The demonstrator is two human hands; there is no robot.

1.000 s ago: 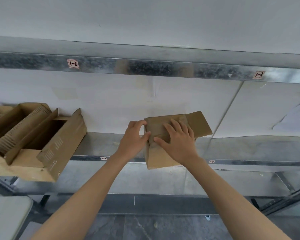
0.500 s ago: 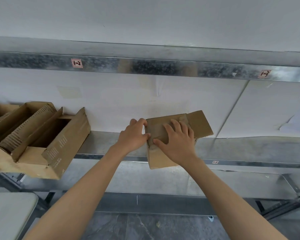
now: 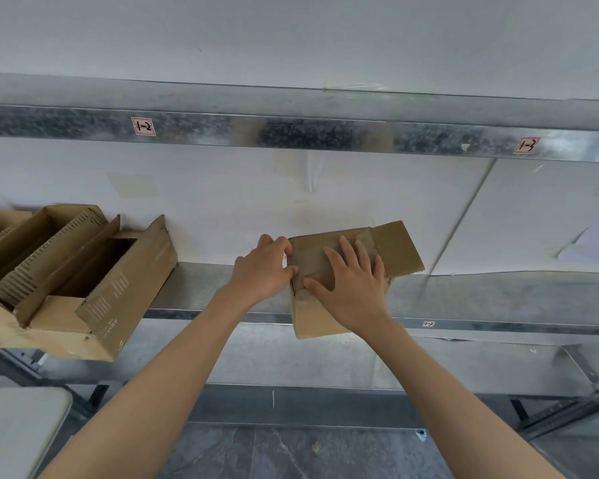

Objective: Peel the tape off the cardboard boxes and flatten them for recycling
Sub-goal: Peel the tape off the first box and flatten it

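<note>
A metal shelf [image 3: 194, 288] stands against a white wall [image 3: 222, 209].

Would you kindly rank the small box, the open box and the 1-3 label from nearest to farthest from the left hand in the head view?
1. small box, gripped at its edge by the left hand.
2. open box, off to its left.
3. 1-3 label, high up, far right.
</note>
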